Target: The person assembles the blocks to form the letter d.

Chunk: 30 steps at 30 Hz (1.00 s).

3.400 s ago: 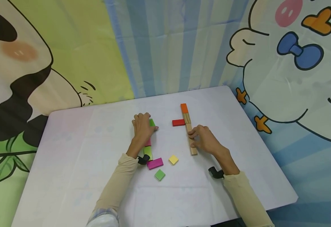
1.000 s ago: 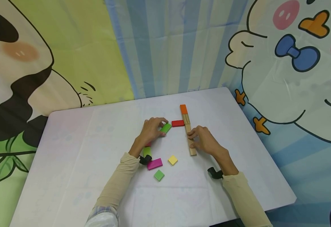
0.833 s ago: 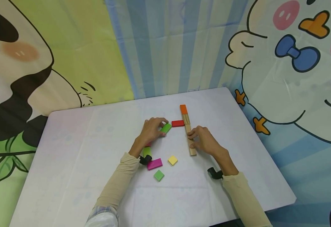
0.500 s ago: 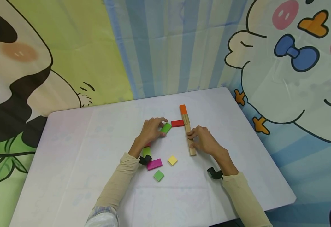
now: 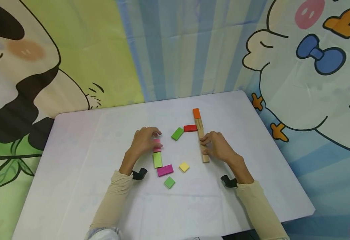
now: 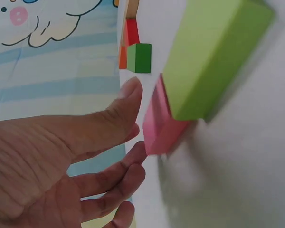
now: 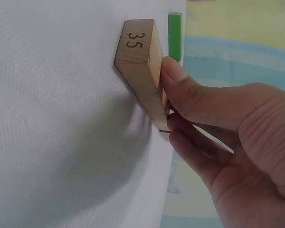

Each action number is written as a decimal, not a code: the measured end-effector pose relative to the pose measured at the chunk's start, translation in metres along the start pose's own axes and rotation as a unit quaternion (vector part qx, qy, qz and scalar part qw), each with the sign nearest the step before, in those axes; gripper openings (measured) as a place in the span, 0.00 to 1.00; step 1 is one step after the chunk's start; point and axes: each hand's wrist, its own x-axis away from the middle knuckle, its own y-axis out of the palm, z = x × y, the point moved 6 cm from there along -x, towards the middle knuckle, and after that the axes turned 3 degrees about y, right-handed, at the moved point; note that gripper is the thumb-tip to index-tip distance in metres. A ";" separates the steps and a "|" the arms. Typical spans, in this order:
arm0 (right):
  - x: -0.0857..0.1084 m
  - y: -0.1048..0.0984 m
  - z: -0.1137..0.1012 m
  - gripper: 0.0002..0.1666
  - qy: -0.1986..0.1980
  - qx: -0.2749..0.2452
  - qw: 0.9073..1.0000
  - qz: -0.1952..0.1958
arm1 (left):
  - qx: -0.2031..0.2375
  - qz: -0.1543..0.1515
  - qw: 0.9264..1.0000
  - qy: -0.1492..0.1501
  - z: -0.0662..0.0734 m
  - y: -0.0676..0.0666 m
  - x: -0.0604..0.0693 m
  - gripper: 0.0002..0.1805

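Observation:
In the head view, my left hand (image 5: 141,142) is beside a pink block (image 5: 156,145), which stands end to end with a lime block (image 5: 157,160). The left wrist view shows its thumb and fingers spread beside the pink block (image 6: 161,121); whether a fingertip touches it, I cannot tell. My right hand (image 5: 221,148) rests its thumb and fingertips on the row of plain wooden blocks (image 5: 201,134). Up close, in the right wrist view, they touch the block marked 35 (image 7: 137,42) and the one beyond it. A green block (image 5: 178,133) lies tilted left of a red block (image 5: 190,128).
An orange block (image 5: 196,113) tops the wooden row. Nearer the person lie a magenta block (image 5: 165,170), a yellow square (image 5: 184,167) and a green square (image 5: 169,182). A patterned curtain (image 5: 178,50) stands behind the white table (image 5: 81,166).
The green block went from the left row to the red block's left side. My left hand has let it go and moved left to the pink block. My right hand stays on the wooden row.

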 end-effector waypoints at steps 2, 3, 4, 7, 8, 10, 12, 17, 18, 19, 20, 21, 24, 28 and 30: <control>0.000 -0.001 0.001 0.24 0.001 0.000 1.000 0.002 | -0.005 0.002 1.000 -0.003 -0.005 0.000 0.007 0.26; 0.000 -0.002 0.001 0.24 0.002 0.000 1.000 0.003 | -0.007 0.003 1.000 -0.005 -0.008 0.000 0.010 0.27; 0.000 -0.002 0.001 0.24 0.003 0.000 1.000 0.004 | -0.004 0.006 1.000 -0.005 -0.009 0.000 0.012 0.27; 0.000 -0.002 0.001 0.24 0.002 -0.001 1.000 0.002 | 0.003 0.022 1.000 -0.008 -0.013 0.001 0.017 0.28; 0.001 -0.002 0.000 0.24 0.003 -0.002 1.000 0.001 | 0.004 0.028 1.000 -0.008 -0.014 0.002 0.017 0.28; 0.001 0.000 0.001 0.24 0.003 -0.003 1.000 -0.002 | 0.007 0.038 0.999 -0.005 -0.014 0.003 0.017 0.28; 0.000 0.000 0.001 0.24 0.003 -0.003 1.000 -0.002 | 0.007 0.045 0.999 0.002 -0.013 0.005 0.017 0.28; 0.000 0.002 0.000 0.25 0.002 -0.008 1.000 -0.002 | 0.020 0.046 0.999 0.002 -0.006 0.010 0.016 0.30; -0.001 0.002 0.000 0.25 0.001 -0.008 1.000 -0.003 | 0.023 0.045 0.999 0.004 -0.005 0.011 0.016 0.30; -0.001 0.002 0.000 0.25 0.002 -0.008 1.000 -0.004 | 0.027 0.043 0.999 0.005 -0.004 0.011 0.017 0.30; -0.001 0.002 0.000 0.25 0.003 -0.007 1.000 -0.004 | 0.031 0.042 0.999 0.006 -0.003 0.012 0.017 0.31; -0.001 0.002 0.000 0.25 0.005 -0.007 1.000 -0.005 | 0.033 0.041 0.999 0.010 -0.001 0.013 0.017 0.31; -0.001 0.001 0.001 0.24 0.011 -0.005 1.000 -0.005 | 0.034 0.042 0.998 0.025 0.005 0.015 0.017 0.31; 0.000 0.001 0.002 0.25 0.012 -0.005 1.000 -0.004 | 0.029 0.037 0.998 0.033 0.013 0.022 0.014 0.32; -0.001 0.001 0.002 0.25 0.012 -0.005 1.000 -0.003 | 0.029 0.034 0.998 0.035 0.017 0.025 0.013 0.32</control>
